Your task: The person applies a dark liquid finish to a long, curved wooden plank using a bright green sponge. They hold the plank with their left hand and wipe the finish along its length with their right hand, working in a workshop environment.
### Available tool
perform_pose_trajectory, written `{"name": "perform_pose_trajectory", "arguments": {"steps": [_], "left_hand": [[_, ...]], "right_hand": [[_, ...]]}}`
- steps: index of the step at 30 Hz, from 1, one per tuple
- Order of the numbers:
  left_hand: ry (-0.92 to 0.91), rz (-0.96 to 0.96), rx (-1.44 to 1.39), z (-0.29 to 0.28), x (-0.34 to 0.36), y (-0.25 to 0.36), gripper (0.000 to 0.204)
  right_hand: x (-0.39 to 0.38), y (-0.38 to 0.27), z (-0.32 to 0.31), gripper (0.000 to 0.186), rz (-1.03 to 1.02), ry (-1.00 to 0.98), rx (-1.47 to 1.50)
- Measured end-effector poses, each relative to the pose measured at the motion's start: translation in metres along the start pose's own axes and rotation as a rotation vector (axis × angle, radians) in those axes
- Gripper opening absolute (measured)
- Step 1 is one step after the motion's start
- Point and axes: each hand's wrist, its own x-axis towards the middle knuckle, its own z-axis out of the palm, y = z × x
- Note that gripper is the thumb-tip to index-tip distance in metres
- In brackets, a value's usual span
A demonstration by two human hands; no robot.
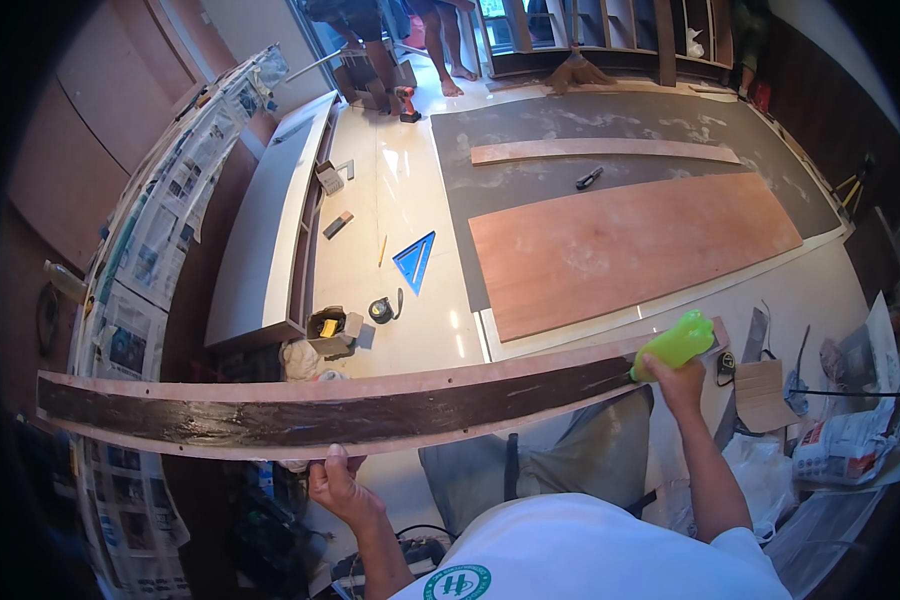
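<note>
Head view: long dark-striped board [370, 412], pinched at near edge, left of middle, by left grip [342, 488]; green bottle [684, 343], clamped in right grip [676, 380], tilted over board's right end.

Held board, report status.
Left grip on near edge of held board. Right grip on green bottle, board's right end. Dark, partly glossy strip along board. Bottle hides some board.

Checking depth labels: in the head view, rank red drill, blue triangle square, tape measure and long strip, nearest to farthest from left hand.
From the left hand:
1. Long strip: in its grip.
2. Tape measure: on the floor, straight ahead.
3. Blue triangle square: farther ahead, slightly right.
4. Red drill: farthest ahead, toward the room's far end.
</note>
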Motion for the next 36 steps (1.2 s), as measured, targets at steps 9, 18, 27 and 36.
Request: {"name": "perform_pose_trajectory", "arguments": {"steps": [9, 18, 27, 36], "left_hand": [[-0.007, -0.053, -0.002, -0.013, 0.007, -0.006, 0.026], [-0.054, -0.067, -0.02, -0.018, 0.015, -0.005, 0.036], [0.011, -0.029, 0.033, -0.011, 0.017, 0.001, 0.037], [0.028, -0.022, 0.063, -0.008, 0.014, 0.002, 0.03]], "right_hand": [[-0.022, -0.034, 0.025, 0.043, -0.174, -0.07, 0.002], [0.022, 0.016, -0.026, 0.04, -0.002, 0.066, -0.027], [-0.029, -0.037, 0.026, 0.036, -0.193, -0.082, 0.011], [-0.036, -0.055, 0.04, 0.039, -0.232, -0.176, -0.014]]}}
